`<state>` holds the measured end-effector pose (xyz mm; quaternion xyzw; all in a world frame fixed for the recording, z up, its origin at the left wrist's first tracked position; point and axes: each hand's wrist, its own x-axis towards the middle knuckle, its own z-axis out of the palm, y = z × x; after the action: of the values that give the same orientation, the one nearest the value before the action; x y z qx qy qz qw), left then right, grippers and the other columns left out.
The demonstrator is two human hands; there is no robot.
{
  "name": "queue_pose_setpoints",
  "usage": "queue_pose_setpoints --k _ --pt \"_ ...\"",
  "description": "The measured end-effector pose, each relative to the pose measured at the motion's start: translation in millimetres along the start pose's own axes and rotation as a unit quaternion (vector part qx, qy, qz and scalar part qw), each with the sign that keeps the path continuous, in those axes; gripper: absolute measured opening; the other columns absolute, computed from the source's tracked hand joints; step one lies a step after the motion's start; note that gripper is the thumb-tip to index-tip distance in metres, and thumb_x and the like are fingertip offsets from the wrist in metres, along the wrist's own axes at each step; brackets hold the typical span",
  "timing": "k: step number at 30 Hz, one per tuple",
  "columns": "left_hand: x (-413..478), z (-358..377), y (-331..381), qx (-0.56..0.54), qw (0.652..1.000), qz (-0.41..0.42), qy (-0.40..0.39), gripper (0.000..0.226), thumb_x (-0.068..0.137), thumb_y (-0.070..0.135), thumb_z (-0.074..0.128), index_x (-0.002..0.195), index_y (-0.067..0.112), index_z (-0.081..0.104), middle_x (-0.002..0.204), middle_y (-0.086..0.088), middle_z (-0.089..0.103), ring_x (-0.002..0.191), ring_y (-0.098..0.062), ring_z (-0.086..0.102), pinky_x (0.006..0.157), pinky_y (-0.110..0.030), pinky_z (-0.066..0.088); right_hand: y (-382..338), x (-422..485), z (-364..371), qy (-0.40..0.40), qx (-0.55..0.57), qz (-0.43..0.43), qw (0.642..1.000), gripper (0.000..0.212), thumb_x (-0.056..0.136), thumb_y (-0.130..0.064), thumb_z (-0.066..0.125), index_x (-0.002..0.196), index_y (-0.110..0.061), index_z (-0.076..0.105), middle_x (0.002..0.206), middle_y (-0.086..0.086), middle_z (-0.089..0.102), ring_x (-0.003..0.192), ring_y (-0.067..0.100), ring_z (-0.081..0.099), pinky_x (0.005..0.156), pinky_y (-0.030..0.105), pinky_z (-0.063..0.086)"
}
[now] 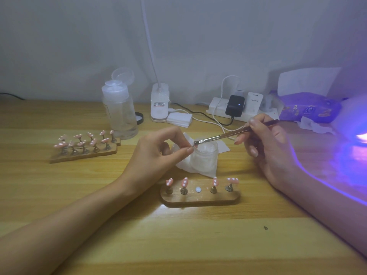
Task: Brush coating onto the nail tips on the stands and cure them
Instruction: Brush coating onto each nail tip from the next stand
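A small round frosted glass jar (204, 158) stands open on the wooden table (139, 235), just behind the near stand. It has pale, cloudy stuff in it. The jar sits on a crumpled white paper wipe (183, 166). Further back on the left is a tall clear plastic bottle (120, 114) with its flip lid up and clear liquid inside.

The right hand (264, 143) holds a thin brown brush (228, 135) in curled fingers, like a pen. The brush tip is over the jar's rim and meets the left fingertips. The left hand (158, 153) pinches a tiny thing (191, 148) between thumb and first finger, with the other fingers curled. That thing is too small and too covered to make out.

The near oval wooden stand (198, 200) holds four pink nail tips with white dots (185, 182) on little metal posts. Its middle place shows only a white round spot (198, 189). Two more long wooden stands (83, 154) lie well apart on the left, side by side, full of pink nail tips.

At the right edge a lamp glowing purple (357, 126) is cut off, so its shape is not clear. Behind it a purple soft pack (309, 108) is blurry. A white power strip (218, 111) with a black plug (235, 105) lies by the wall.
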<state>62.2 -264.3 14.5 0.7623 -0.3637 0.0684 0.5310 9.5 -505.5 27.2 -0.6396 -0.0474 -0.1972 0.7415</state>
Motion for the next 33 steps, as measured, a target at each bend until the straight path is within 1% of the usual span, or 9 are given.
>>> queue_pose_setpoints --k 5,9,13,17,21,26,29,31,33 --pt "-0.6 0.5 1.2 -0.018 1.0 -0.011 -0.002 0.015 0.086 0.022 0.077 0.076 0.022 0.066 0.077 0.014 0.067 0.048 -0.008 0.036 0.048 -0.017 0.032 1.4 0.4 -1.0 0.026 -0.011 0.012 1.0 0.037 0.101 -0.018 0.049 0.067 -0.027 0.058 0.066 0.008 0.07 0.04 0.009 0.035 0.041 0.015 0.03" --pt "-0.5 0.7 3.0 -0.02 1.0 -0.021 -0.003 0.014 0.084 0.023 0.077 0.075 0.021 0.067 0.076 0.014 0.068 0.048 -0.003 0.038 0.049 -0.012 0.033 0.8 0.2 -0.2 0.003 -0.008 -0.001 1.0 0.028 0.097 -0.024 0.052 0.07 -0.027 0.057 0.067 0.009 0.07 0.04 0.01 0.035 0.041 0.016 0.031" --pt "-0.5 1.1 3.8 -0.026 0.999 -0.03 -0.003 0.014 0.083 0.02 0.078 0.076 0.017 0.068 0.076 0.011 0.069 0.048 -0.003 0.04 0.049 -0.011 0.033 3.3 1.3 -1.9 0.03 -0.02 0.013 0.999 0.034 0.102 -0.017 0.048 0.07 -0.026 0.055 0.065 0.008 0.07 0.04 0.009 0.034 0.041 0.016 0.029" --pt "-0.4 0.9 4.6 -0.024 0.999 -0.032 -0.004 0.013 0.083 0.02 0.079 0.076 0.015 0.068 0.077 0.01 0.07 0.047 -0.002 0.042 0.049 -0.011 0.033 1.2 0.7 -1.3 0.003 -0.003 0.0 1.0 0.027 0.096 -0.026 0.052 0.07 -0.028 0.058 0.067 0.009 0.07 0.039 0.009 0.036 0.041 0.015 0.031" --pt "-0.6 0.7 4.1 -0.028 0.999 -0.036 -0.003 0.014 0.082 0.021 0.079 0.076 0.016 0.068 0.076 0.009 0.07 0.047 -0.003 0.042 0.049 -0.01 0.033 3.4 1.3 -1.6 0.018 -0.023 0.004 1.0 0.029 0.101 -0.018 0.048 0.073 -0.023 0.055 0.065 0.008 0.07 0.039 0.009 0.035 0.041 0.014 0.031" --pt "0.4 1.0 3.4 -0.026 0.999 -0.037 -0.003 0.013 0.082 0.023 0.08 0.076 0.018 0.069 0.078 0.008 0.071 0.048 -0.002 0.043 0.05 -0.011 0.034 1.9 -0.1 -1.5 -0.002 -0.015 -0.01 1.0 0.026 0.096 -0.025 0.052 0.071 -0.027 0.057 0.067 0.01 0.07 0.04 0.01 0.036 0.042 0.015 0.032" --pt "0.3 1.2 2.7 -0.026 0.999 -0.034 -0.001 0.014 0.081 0.022 0.08 0.074 0.02 0.068 0.076 0.01 0.07 0.048 -0.002 0.043 0.05 -0.01 0.034 3.3 0.7 -1.5 0.019 -0.032 0.001 0.999 0.028 0.101 -0.018 0.049 0.074 -0.022 0.054 0.065 0.008 0.07 0.039 0.009 0.035 0.041 0.014 0.031" --pt "0.1 1.2 2.3 -0.026 0.999 -0.029 -0.003 0.014 0.082 0.022 0.08 0.075 0.02 0.068 0.076 0.011 0.07 0.047 -0.002 0.043 0.05 -0.01 0.034 2.3 0.8 -1.6 0.029 -0.011 0.003 1.0 0.032 0.102 -0.017 0.048 0.071 -0.025 0.056 0.065 0.007 0.07 0.039 0.009 0.036 0.041 0.014 0.031" --pt "-0.3 0.7 1.6 -0.027 0.999 -0.024 -0.004 0.014 0.082 0.023 0.079 0.075 0.02 0.067 0.077 0.013 0.07 0.047 -0.003 0.039 0.049 -0.011 0.034 0.8 0.3 -1.0 0.014 0.004 -0.003 1.0 0.033 0.1 -0.021 0.05 0.069 -0.028 0.058 0.067 0.007 0.071 0.039 0.008 0.037 0.041 0.014 0.031"
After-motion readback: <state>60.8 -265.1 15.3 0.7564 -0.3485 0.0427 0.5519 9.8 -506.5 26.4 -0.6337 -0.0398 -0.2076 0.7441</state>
